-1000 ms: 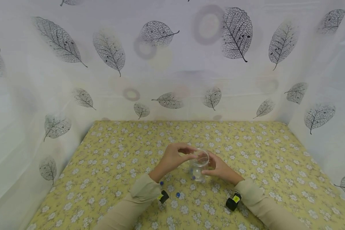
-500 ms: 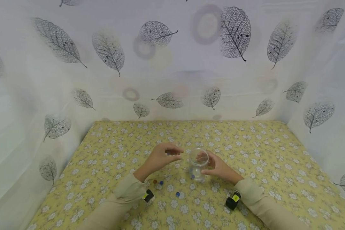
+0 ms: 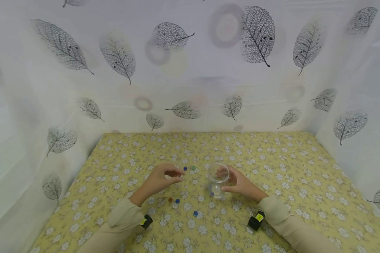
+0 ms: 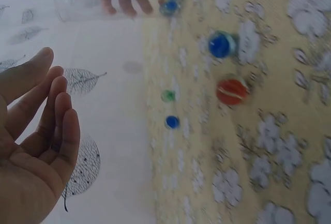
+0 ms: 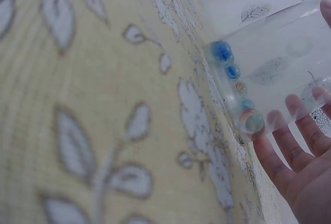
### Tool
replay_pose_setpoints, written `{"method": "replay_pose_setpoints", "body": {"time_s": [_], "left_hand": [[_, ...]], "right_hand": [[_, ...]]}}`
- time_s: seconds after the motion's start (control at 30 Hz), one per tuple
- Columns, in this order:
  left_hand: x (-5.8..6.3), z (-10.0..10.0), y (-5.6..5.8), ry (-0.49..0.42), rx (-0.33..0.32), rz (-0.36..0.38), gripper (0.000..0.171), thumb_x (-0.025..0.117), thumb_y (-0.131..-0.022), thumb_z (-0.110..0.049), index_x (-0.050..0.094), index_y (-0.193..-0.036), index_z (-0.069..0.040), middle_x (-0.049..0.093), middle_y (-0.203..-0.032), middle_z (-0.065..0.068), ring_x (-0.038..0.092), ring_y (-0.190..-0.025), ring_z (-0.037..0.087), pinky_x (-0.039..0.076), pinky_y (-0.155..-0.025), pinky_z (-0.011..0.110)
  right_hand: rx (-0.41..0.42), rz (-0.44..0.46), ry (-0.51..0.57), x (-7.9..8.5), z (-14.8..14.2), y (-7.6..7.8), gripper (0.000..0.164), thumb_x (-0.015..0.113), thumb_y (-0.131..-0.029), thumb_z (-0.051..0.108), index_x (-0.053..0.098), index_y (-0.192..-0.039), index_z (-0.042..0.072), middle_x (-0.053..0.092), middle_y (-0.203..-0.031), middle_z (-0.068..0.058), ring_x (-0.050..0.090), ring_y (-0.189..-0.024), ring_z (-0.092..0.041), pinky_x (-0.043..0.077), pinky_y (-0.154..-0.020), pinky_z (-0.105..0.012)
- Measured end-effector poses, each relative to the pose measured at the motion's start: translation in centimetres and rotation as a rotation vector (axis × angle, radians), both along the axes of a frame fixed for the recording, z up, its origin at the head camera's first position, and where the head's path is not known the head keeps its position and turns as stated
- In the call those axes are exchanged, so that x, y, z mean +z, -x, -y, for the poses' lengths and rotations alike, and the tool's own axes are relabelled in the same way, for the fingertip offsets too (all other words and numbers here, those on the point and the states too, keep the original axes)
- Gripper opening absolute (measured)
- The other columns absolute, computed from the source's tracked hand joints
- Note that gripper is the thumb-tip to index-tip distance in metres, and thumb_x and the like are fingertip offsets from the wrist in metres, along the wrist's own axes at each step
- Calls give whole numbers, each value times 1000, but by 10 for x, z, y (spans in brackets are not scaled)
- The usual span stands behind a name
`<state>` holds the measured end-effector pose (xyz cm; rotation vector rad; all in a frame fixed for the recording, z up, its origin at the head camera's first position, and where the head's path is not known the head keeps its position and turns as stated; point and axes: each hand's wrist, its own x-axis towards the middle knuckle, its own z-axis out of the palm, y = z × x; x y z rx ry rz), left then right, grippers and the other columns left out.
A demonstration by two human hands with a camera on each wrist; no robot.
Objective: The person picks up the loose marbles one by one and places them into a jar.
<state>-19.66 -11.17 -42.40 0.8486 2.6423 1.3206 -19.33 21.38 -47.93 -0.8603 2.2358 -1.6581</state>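
Note:
A clear jar (image 3: 218,175) stands upright on the floral cloth, its mouth facing up. My right hand (image 3: 239,182) grips it from the right side, fingers behind and thumb in front. Several glass marbles (image 5: 222,51) line the jar's bottom in the right wrist view. To the left of the jar, my left hand (image 3: 159,179) hovers over the cloth with loosely bent fingers and nothing visible between them. Just beyond its fingertips lie a blue marble (image 3: 185,168) and a green marble (image 3: 193,168). Nearer the body are an orange marble (image 3: 170,200) and a blue marble beside it.
Another blue marble (image 3: 195,213) lies in front of the jar, toward the body. The yellow floral cloth (image 3: 272,154) covers the table. A white leaf-printed curtain (image 3: 202,84) rises behind and on both sides. Each wrist carries a small black camera (image 3: 256,220).
My left hand has drawn away from the jar's mouth toward the left, uncovering the orange, green and blue marbles. The right hand and jar have stayed in place.

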Motion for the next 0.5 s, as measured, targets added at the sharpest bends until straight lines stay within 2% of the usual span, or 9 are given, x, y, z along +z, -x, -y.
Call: {"method": "replay_pose_setpoints", "body": {"time_s": [0.2,0.3,0.5], "left_hand": [[-11,14,-4,1,-4,6,25,70,-84,-20,71,-105,-6,69,-100,9,62,-82,8,53,-75,23],[-16,20,-8,14,13,33,24,70,-84,-19,71,-105,-7,69,-101,8,61,-83,7,53,-75,22],[-26,25,-16,34,56,113,23,70,-84,-21,71,-105,-10,67,-98,3,59,-82,5,52,-74,20]], "right_hand": [[-9,15,-14,0,0,0,58,67,-87,12,38,-136,1,48,-131,-24,52,-121,-27,46,-97,-23],[-8,12,-16,0,0,0,57,66,-87,10,38,-136,0,48,-131,-25,51,-121,-35,47,-97,-25],[-15,17,-26,0,1,1,56,65,-87,8,38,-136,0,48,-131,-25,51,-121,-34,47,-97,-26]]}}
